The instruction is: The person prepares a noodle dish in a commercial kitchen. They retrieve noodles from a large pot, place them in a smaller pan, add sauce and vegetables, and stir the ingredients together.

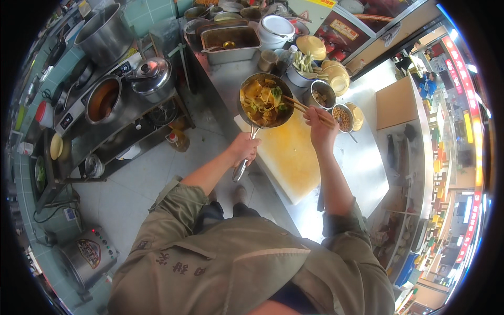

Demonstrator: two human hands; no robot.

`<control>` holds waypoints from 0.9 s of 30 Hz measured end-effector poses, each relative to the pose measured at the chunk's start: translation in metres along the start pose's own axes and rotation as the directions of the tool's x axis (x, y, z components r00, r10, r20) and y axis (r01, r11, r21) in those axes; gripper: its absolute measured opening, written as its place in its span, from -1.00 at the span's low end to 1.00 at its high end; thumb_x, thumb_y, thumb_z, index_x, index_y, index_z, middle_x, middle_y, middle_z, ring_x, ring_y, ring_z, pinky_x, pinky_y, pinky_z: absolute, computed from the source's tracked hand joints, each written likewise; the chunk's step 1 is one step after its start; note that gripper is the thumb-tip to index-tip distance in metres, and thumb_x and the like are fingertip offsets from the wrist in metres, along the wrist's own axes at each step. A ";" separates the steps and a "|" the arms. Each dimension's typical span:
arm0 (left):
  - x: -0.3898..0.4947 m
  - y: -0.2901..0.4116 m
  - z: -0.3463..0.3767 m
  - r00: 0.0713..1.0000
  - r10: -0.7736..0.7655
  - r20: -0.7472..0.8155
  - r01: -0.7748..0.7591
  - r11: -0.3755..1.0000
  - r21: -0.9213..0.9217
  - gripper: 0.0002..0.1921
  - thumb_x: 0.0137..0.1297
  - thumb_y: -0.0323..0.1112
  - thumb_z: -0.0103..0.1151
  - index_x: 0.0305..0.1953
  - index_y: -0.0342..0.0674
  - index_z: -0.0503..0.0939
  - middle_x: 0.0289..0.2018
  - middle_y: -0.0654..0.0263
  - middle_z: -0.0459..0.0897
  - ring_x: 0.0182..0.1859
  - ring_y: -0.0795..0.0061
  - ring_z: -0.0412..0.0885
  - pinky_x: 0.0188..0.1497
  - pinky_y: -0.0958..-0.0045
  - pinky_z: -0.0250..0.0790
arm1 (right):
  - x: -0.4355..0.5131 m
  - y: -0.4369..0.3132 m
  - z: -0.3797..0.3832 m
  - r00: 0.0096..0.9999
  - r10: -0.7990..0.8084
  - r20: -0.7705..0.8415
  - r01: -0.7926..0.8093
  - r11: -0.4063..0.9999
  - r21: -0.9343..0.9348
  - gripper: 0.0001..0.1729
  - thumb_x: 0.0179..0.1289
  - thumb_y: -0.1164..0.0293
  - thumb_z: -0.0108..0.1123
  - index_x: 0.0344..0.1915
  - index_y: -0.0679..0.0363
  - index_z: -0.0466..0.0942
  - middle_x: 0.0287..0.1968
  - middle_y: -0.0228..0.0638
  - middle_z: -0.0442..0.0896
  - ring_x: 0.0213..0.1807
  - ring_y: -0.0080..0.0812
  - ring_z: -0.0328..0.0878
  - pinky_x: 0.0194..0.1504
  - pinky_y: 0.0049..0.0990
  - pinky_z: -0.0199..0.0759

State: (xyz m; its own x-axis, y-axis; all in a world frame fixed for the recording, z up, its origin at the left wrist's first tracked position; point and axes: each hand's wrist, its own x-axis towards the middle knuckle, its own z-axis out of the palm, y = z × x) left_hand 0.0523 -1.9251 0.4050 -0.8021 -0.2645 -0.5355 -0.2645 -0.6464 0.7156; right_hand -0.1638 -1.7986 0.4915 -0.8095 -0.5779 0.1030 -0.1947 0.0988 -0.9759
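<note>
My left hand grips the metal handle of a round saucepan, holding it at the counter edge beside the far end of the cutting board. Inside lies cooked food: wide yellowish pieces with green leaves in brownish sauce. Wooden chopsticks are held in my right hand, their tips in the food at the pan's right side. A thick white cutting board, stained yellow, lies on the counter below my hands. Close to my right hand stand a bowl of small tan beans or nuts and a metal bowl of chopped pieces.
Behind the pan stand a rectangular metal tray with dark liquid, a white lidded bucket and yellow bowls. To the left, a cooking bench carries a lidded pot and an open pot. A shelved partition borders the right.
</note>
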 end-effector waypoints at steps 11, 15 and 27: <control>0.005 -0.006 -0.006 1.000 0.006 -0.015 -0.006 1.000 0.016 -0.72 0.50 -0.30 0.11 -0.37 -0.11 0.26 -0.66 0.46 0.31 -0.72 0.66 0.28 -0.77 0.40 0.25 | -0.010 0.003 0.028 0.964 0.137 0.229 -0.171 0.976 0.135 -0.72 0.48 0.41 0.28 -0.06 0.47 0.65 -0.21 -0.09 0.79 -0.23 -0.31 0.80 -0.17 -0.48 0.70; 0.007 -0.001 -0.006 1.000 0.001 0.023 0.000 1.000 -0.028 -0.72 0.50 -0.29 0.10 -0.38 -0.10 0.27 -0.66 0.47 0.30 -0.71 0.66 0.28 -0.76 0.40 0.26 | -0.022 -0.003 0.025 0.881 0.005 0.472 0.067 0.989 -0.135 -0.83 0.45 0.51 0.27 -0.12 0.42 0.71 -0.22 -0.26 0.81 -0.17 -0.52 0.74 -0.12 -0.50 0.64; 0.019 0.013 0.008 0.997 0.027 0.068 -0.020 0.994 -0.104 -0.71 0.52 -0.28 0.12 -0.39 -0.10 0.29 -0.67 0.50 0.21 -0.71 0.65 0.24 -0.75 0.42 0.22 | -0.043 -0.005 0.030 0.708 -0.434 0.557 0.671 0.661 -0.337 -0.82 0.30 0.58 0.32 -0.09 0.31 0.71 -0.11 0.00 0.76 -0.10 0.05 0.73 -0.06 -0.27 0.62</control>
State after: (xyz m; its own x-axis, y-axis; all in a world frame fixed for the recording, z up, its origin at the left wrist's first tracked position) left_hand 0.0290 -1.9326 0.4078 -0.8436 -0.2326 -0.4840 -0.1915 -0.7118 0.6758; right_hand -0.1114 -1.7988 0.4865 -0.1800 -0.9032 0.3896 -0.8583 -0.0493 -0.5107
